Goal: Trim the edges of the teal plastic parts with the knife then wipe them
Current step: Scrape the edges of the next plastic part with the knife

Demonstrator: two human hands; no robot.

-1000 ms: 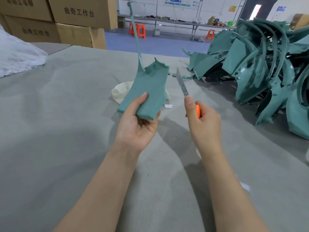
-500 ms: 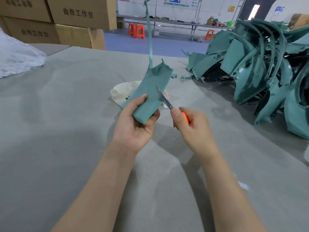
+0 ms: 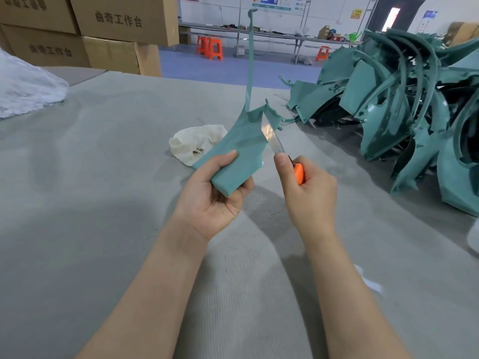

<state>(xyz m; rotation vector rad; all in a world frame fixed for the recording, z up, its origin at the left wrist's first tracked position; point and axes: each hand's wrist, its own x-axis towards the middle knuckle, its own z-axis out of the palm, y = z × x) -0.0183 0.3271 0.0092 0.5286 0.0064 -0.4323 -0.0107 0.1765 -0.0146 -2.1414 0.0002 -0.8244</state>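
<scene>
Two bare hands work just above the grey, ribbed felt worktop (image 3: 103, 216). The left hand (image 3: 215, 198) grips the thick lower end of a matte teal plastic part (image 3: 241, 149), whose long axis rises away into a thin strip. Just to its right, the right hand (image 3: 308, 195) is clenched round the orange handle of a steel-bladed knife (image 3: 279, 149). The blade lies along the part's right edge, seemingly touching it. Behind lies a crumpled cream cloth (image 3: 193, 142). Farther right sits a heap of curved teal plastic parts (image 3: 414, 99).
</scene>
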